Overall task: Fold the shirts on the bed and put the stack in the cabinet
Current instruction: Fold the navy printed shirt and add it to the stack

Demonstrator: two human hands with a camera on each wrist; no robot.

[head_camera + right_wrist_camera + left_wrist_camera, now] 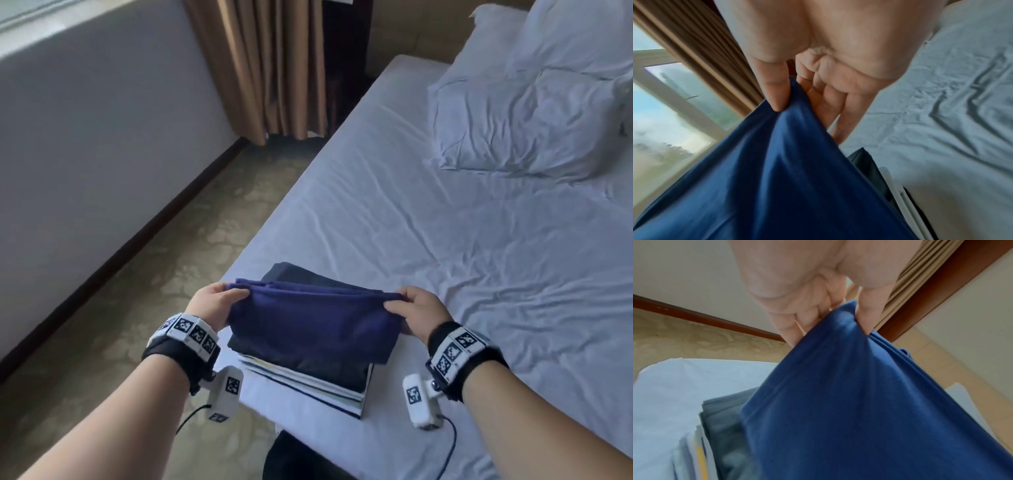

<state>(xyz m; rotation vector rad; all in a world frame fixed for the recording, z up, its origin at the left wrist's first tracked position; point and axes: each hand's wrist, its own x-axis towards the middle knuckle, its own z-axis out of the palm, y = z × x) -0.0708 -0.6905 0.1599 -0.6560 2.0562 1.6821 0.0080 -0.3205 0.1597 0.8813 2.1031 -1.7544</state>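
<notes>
Holding blue shirt [310, 318] pinched in left hand [214, 305] and right hand [416, 310] above stack [308, 373] | folding nearly done (no loose shirts visible) | cabinet trip left

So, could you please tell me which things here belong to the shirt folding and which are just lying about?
In the job:
- blue shirt, pinched by left hand and right hand
- stack of folded shirts beneath it
- bed

Just lying about:
- pillows
- curtain

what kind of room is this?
Likely a hotel bedroom: a bed with plain white sheets and pillows, tan floor-length curtains beside a window, and patterned carpet.
</notes>
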